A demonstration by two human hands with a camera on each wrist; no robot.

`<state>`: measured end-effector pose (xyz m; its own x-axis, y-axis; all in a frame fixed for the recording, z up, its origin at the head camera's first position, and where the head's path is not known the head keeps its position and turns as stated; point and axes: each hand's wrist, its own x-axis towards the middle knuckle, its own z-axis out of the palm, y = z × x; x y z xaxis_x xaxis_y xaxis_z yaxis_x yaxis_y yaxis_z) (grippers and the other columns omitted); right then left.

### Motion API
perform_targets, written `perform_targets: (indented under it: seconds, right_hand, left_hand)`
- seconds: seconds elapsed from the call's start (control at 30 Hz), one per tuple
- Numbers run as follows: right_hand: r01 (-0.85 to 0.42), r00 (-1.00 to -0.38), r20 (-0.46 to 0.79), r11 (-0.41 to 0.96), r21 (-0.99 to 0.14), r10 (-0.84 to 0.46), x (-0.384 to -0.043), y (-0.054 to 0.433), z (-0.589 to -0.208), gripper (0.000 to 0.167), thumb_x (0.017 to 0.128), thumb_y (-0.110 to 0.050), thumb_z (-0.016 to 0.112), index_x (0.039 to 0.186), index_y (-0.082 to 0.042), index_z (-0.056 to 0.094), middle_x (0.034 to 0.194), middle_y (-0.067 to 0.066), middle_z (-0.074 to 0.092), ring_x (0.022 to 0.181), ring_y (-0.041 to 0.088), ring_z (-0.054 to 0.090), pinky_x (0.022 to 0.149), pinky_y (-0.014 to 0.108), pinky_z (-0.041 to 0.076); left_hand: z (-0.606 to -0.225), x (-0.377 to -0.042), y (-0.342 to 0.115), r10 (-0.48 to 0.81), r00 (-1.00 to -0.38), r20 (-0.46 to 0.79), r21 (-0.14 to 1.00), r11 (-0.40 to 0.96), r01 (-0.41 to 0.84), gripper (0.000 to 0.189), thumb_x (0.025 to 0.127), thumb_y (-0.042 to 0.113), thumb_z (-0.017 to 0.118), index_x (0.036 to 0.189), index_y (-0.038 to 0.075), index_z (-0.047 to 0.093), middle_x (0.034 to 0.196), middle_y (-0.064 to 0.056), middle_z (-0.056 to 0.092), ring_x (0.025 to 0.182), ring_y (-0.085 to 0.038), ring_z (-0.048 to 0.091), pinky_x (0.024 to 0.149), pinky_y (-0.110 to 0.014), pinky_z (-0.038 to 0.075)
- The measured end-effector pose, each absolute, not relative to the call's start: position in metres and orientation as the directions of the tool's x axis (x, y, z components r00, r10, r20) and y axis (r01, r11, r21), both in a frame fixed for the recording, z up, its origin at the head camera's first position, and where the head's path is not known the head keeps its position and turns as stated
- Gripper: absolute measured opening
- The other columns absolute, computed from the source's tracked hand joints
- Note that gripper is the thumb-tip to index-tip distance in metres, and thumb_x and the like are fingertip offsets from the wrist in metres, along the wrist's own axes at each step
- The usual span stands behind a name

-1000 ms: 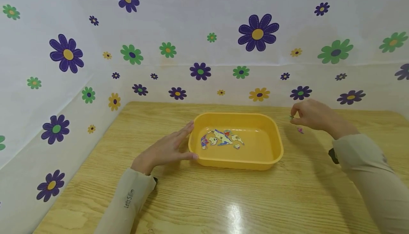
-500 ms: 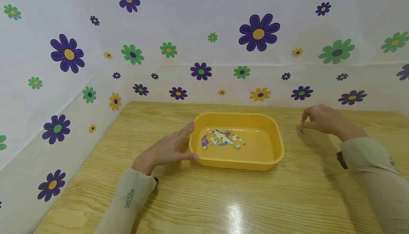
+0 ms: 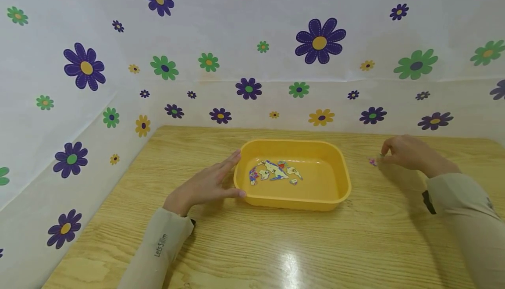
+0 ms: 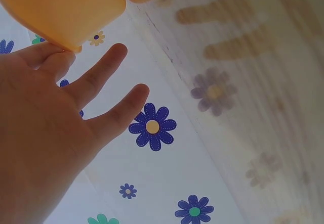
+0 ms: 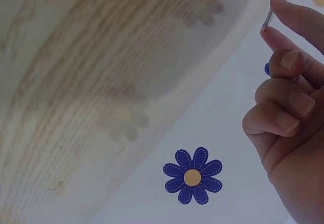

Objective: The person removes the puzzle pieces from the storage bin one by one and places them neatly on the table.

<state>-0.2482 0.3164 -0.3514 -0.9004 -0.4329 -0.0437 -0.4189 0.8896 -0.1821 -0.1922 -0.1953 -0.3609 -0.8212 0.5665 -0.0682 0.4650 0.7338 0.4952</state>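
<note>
A yellow plastic tub (image 3: 292, 203) stands on the wooden table, with several irregular flat picture pieces (image 3: 275, 169) lying in its left half. At its left end rests my left hand (image 3: 203, 188), thumb near the front corner and fingers along the side. The left wrist view shows those fingers spread and mostly straight, the foremost at the tub's edge. To the right of the tub, my right hand (image 3: 408, 152) pinches a small thin flat piece (image 5: 268, 19) between thumb and index finger, its other fingers curled. A small pink-purple piece (image 3: 372, 162) lies on the table left of these fingertips.
The wooden table (image 3: 236, 245) reaches back to a white sheet (image 3: 229, 21) printed with purple, green and yellow flowers. This sheet also hangs along the left side. Light glares on the tabletop in front of the tub.
My right hand has moved right and slightly nearer, carrying its small piece past the pink-purple one, which shows uncovered again. The left hand and the tub have stayed put.
</note>
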Motion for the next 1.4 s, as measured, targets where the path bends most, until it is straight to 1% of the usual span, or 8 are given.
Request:
perform_targets:
  seconds: [0.23, 0.33, 0.5, 0.63, 0.83, 1.0, 1.2, 1.4]
  right_hand:
    - [-0.435, -0.891, -0.063, 0.884, -0.168, -0.45, -0.245, 0.322, -0.348, 0.021, 0.087, -0.01, 0.076, 0.09, 0.009, 0.068, 0.081, 0.008, 0.066, 0.071, 0.023, 0.057, 0.068, 0.047, 0.054]
    - [-0.436, -0.889, -0.07, 0.884, -0.168, -0.452, -0.244, 0.321, -0.343, 0.022, 0.088, -0.009, 0.076, 0.092, 0.011, 0.068, 0.081, 0.009, 0.066, 0.071, 0.024, 0.059, 0.067, 0.048, 0.055]
    - [-0.434, -0.89, -0.067, 0.884, -0.172, -0.45, -0.243, 0.316, -0.334, 0.023, 0.089, -0.009, 0.076, 0.095, 0.012, 0.068, 0.079, 0.006, 0.063, 0.071, 0.022, 0.057, 0.065, 0.045, 0.054]
    - [-0.446, -0.886, -0.047, 0.876, -0.184, -0.461, -0.244, 0.308, -0.329, 0.022, 0.088, -0.01, 0.077, 0.096, 0.01, 0.07, 0.078, 0.004, 0.063, 0.071, 0.02, 0.056, 0.063, 0.042, 0.052]
    - [-0.452, -0.882, -0.036, 0.866, -0.216, -0.47, -0.244, 0.291, -0.318, 0.022, 0.087, -0.01, 0.077, 0.099, 0.008, 0.071, 0.071, -0.001, 0.054, 0.066, 0.017, 0.048, 0.059, 0.034, 0.045]
    - [-0.487, -0.866, -0.008, 0.845, -0.224, -0.501, -0.242, 0.274, -0.309, 0.022, 0.088, -0.011, 0.078, 0.102, 0.005, 0.072, 0.068, -0.003, 0.05, 0.063, 0.015, 0.044, 0.056, 0.03, 0.041]
    - [-0.528, -0.842, 0.016, 0.817, -0.231, -0.54, -0.24, 0.252, -0.3, 0.02, 0.089, -0.014, 0.078, 0.101, 0.001, 0.073, 0.068, -0.004, 0.049, 0.063, 0.014, 0.043, 0.056, 0.029, 0.039]
    - [-0.547, -0.826, 0.026, 0.792, -0.272, -0.563, -0.238, 0.23, -0.296, 0.019, 0.088, -0.014, 0.079, 0.1, 0.0, 0.073, 0.066, -0.005, 0.047, 0.063, 0.014, 0.042, 0.056, 0.029, 0.037]
  left_hand:
    - [-0.362, -0.192, -0.195, 0.567, -0.822, -0.064, 0.494, 0.733, 0.467, 0.107, 0.088, 0.067, 0.066, 0.164, 0.013, 0.015, 0.17, -0.001, 0.007, 0.152, -0.031, 0.019, 0.12, -0.056, 0.022]
    - [-0.362, -0.192, -0.196, 0.563, -0.823, -0.068, 0.491, 0.737, 0.464, 0.107, 0.088, 0.067, 0.066, 0.164, 0.013, 0.014, 0.17, -0.001, 0.007, 0.152, -0.031, 0.019, 0.12, -0.056, 0.022]
    - [-0.362, -0.192, -0.196, 0.563, -0.824, -0.071, 0.491, 0.739, 0.462, 0.107, 0.088, 0.068, 0.066, 0.164, 0.013, 0.013, 0.17, -0.002, 0.007, 0.152, -0.032, 0.019, 0.119, -0.057, 0.023]
    - [-0.362, -0.192, -0.196, 0.563, -0.823, -0.071, 0.496, 0.736, 0.461, 0.107, 0.088, 0.067, 0.066, 0.164, 0.014, 0.013, 0.17, -0.002, 0.008, 0.152, -0.033, 0.02, 0.119, -0.057, 0.023]
    - [-0.363, -0.192, -0.196, 0.567, -0.821, -0.065, 0.492, 0.734, 0.468, 0.106, 0.089, 0.065, 0.067, 0.164, 0.014, 0.014, 0.17, -0.003, 0.008, 0.152, -0.032, 0.021, 0.119, -0.057, 0.024]
    - [-0.363, -0.193, -0.196, 0.573, -0.817, -0.066, 0.489, 0.732, 0.474, 0.105, 0.089, 0.064, 0.067, 0.164, 0.012, 0.014, 0.17, -0.004, 0.008, 0.152, -0.032, 0.019, 0.119, -0.057, 0.023]
    - [-0.362, -0.193, -0.196, 0.574, -0.816, -0.07, 0.488, 0.733, 0.474, 0.106, 0.089, 0.065, 0.067, 0.164, 0.012, 0.014, 0.17, -0.002, 0.006, 0.152, -0.031, 0.018, 0.12, -0.056, 0.022]
    - [-0.362, -0.192, -0.197, 0.573, -0.817, -0.066, 0.487, 0.733, 0.475, 0.106, 0.089, 0.066, 0.066, 0.164, 0.013, 0.014, 0.17, -0.001, 0.007, 0.152, -0.032, 0.02, 0.119, -0.056, 0.023]
